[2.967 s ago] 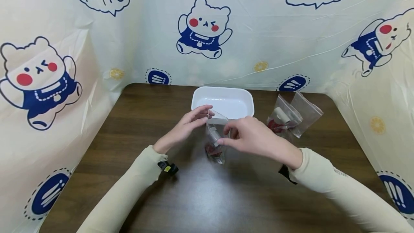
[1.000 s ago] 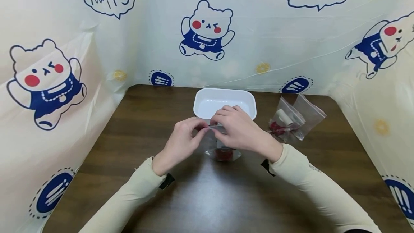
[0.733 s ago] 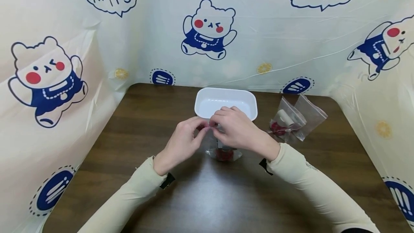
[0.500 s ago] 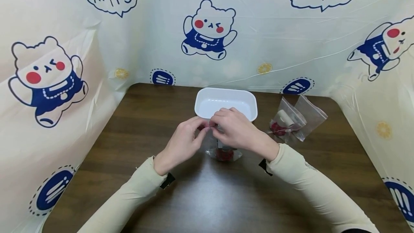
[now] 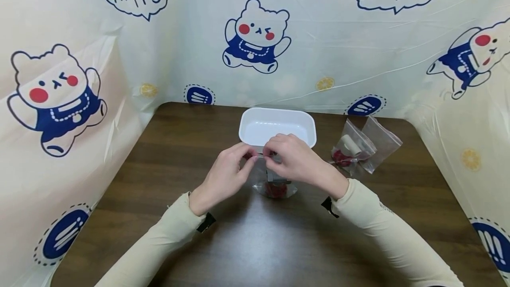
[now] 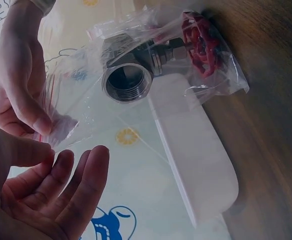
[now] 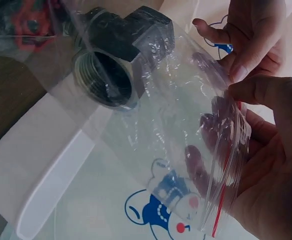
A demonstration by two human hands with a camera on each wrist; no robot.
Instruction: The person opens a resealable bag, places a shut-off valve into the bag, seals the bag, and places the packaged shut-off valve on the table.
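In the head view, both hands meet over a clear zip bag that stands upright on the table before the white tray. My left hand pinches the bag's top edge between thumb and forefinger; its other fingers spread loosely in the left wrist view. Close beside it, my right hand pinches the same edge, and a red zip line runs past its fingers. Inside the bag lies a metal gate valve with a threaded opening and a red handwheel.
Behind the bag is a white rectangular tray. To the right lie a clear bag holding a red part and a white cylinder, and another flat clear bag. A printed curtain surrounds the brown table.
Three seconds ago the left hand was spread at the bag's mouth while the right held its side; since then both have come to pinch the top edge. Lately the right fingers shifted slightly right.
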